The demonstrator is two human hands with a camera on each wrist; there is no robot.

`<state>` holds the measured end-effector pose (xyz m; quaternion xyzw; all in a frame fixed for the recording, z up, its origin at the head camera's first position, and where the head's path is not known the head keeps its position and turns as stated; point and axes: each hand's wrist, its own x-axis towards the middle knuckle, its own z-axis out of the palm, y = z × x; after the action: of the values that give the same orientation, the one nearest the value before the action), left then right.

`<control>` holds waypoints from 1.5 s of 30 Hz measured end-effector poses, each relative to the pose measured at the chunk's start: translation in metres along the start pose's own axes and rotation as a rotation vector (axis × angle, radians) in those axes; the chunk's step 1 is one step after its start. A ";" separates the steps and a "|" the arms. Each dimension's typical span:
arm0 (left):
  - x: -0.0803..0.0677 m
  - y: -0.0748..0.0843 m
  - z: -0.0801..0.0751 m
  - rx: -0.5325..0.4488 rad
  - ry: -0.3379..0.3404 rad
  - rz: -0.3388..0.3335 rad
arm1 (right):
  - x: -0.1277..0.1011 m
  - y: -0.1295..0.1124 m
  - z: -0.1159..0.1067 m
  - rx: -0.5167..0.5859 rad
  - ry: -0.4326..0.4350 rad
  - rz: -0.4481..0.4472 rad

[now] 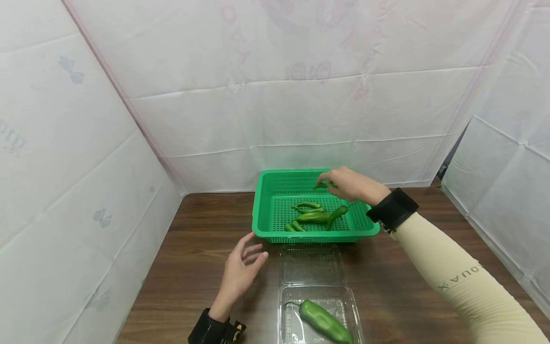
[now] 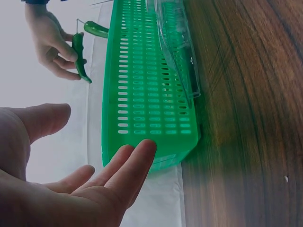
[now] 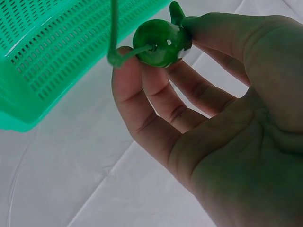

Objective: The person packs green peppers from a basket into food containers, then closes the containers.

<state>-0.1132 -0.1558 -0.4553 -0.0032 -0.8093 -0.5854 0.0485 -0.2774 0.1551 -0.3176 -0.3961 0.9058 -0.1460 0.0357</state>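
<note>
A green perforated basket (image 1: 267, 196) stands on the brown table with several green peppers (image 1: 312, 216) in it. Over its far right part my right hand (image 1: 343, 184) pinches a small green pepper (image 1: 321, 185) between thumb and fingers; the right wrist view shows that pepper's (image 3: 161, 42) stem end against my fingertips. The left wrist view shows it (image 2: 79, 56) held above the basket (image 2: 142, 90). My left hand (image 1: 242, 267) hovers open, fingers spread, just in front of the basket's near left corner. A clear clamshell box (image 1: 319, 306) lies open before the basket with one large green pepper (image 1: 324, 322) inside.
White sheeting (image 1: 275, 95) walls in the table (image 1: 193, 258) at the back and on both sides. The clamshell's lid (image 1: 311, 263) lies flat against the basket's front edge. Bare wood shows left and right of the box.
</note>
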 end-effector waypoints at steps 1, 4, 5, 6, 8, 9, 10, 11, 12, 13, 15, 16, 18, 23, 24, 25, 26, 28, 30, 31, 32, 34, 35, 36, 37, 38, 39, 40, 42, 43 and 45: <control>-0.001 0.000 0.000 -0.002 -0.001 0.000 | 0.000 -0.001 -0.001 -0.001 0.001 -0.003; -0.004 0.001 0.001 -0.008 -0.008 0.004 | 0.000 -0.004 -0.003 -0.005 0.004 -0.013; -0.005 0.001 0.001 -0.011 -0.010 0.007 | 0.000 -0.005 -0.003 -0.008 0.007 -0.016; -0.005 0.001 0.001 -0.015 -0.012 0.008 | 0.000 -0.006 -0.004 -0.011 0.008 -0.016; -0.007 0.001 0.002 -0.016 -0.017 0.010 | 0.000 -0.008 -0.005 -0.021 0.012 -0.020; -0.007 0.001 0.002 -0.017 -0.018 0.010 | 0.000 -0.009 -0.006 -0.024 0.014 -0.023; -0.007 0.000 0.002 -0.017 -0.018 0.010 | 0.000 -0.010 -0.006 -0.025 0.017 -0.025; -0.007 0.000 0.002 -0.018 -0.018 0.009 | -0.001 -0.012 -0.007 -0.027 0.019 -0.027; -0.008 0.000 0.003 -0.019 -0.018 0.007 | -0.001 -0.013 -0.008 -0.025 0.018 -0.026; -0.008 0.000 0.003 -0.018 -0.017 0.008 | -0.001 -0.014 -0.009 -0.025 0.019 -0.025; -0.009 0.000 0.002 -0.020 -0.017 0.008 | -0.002 -0.017 -0.011 -0.023 0.020 -0.024; -0.009 0.000 0.002 -0.020 -0.017 0.009 | -0.003 -0.019 -0.012 -0.025 0.021 -0.021; -0.011 0.000 0.003 -0.020 -0.021 0.010 | -0.003 -0.021 -0.014 -0.035 0.025 -0.021; -0.016 -0.001 0.006 -0.028 -0.037 -0.011 | -0.004 -0.026 -0.019 -0.060 0.036 -0.029; -0.017 -0.001 0.007 -0.030 -0.039 -0.018 | -0.005 -0.027 -0.019 -0.062 0.038 -0.028; -0.018 -0.001 0.008 -0.034 -0.040 -0.023 | -0.005 -0.028 -0.020 -0.066 0.041 -0.029; -0.020 -0.001 0.009 -0.039 -0.041 -0.024 | -0.006 -0.029 -0.020 -0.070 0.043 -0.029; -0.022 -0.001 0.009 -0.043 -0.045 -0.023 | -0.007 -0.030 -0.021 -0.072 0.050 -0.033; -0.025 -0.002 0.010 -0.042 -0.049 -0.021 | -0.008 -0.033 -0.022 -0.076 0.057 -0.037; -0.026 -0.002 0.010 -0.041 -0.052 -0.021 | -0.009 -0.034 -0.023 -0.079 0.058 -0.038; -0.026 -0.003 0.011 -0.038 -0.055 -0.020 | -0.010 -0.035 -0.023 -0.081 0.061 -0.039; -0.028 -0.004 0.012 -0.045 -0.054 -0.019 | -0.011 -0.038 -0.025 -0.085 0.062 -0.043; -0.029 -0.005 0.013 -0.047 -0.055 -0.019 | -0.011 -0.039 -0.025 -0.087 0.062 -0.044; -0.029 -0.006 0.013 -0.048 -0.056 -0.018 | -0.012 -0.041 -0.026 -0.089 0.063 -0.045; -0.030 -0.007 0.014 -0.052 -0.058 -0.012 | -0.012 -0.043 -0.027 -0.088 0.066 -0.046; -0.032 -0.007 0.014 -0.055 -0.058 -0.008 | -0.013 -0.044 -0.027 -0.088 0.068 -0.050; -0.033 -0.008 0.015 -0.058 -0.059 -0.003 | -0.013 -0.045 -0.027 -0.089 0.070 -0.055; -0.034 -0.008 0.015 -0.053 -0.062 0.000 | -0.014 -0.047 -0.028 -0.088 0.072 -0.057; -0.036 -0.010 0.016 -0.052 -0.069 0.004 | -0.015 -0.049 -0.028 -0.090 0.080 -0.069; -0.037 -0.010 0.016 -0.055 -0.072 0.003 | -0.015 -0.050 -0.028 -0.091 0.083 -0.075; -0.040 -0.011 0.016 -0.057 -0.076 0.001 | -0.016 -0.052 -0.027 -0.095 0.087 -0.081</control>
<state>-0.0757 -0.1416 -0.4737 -0.0272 -0.7935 -0.6078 0.0182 -0.2349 0.1398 -0.2771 -0.4272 0.8956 -0.1210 -0.0285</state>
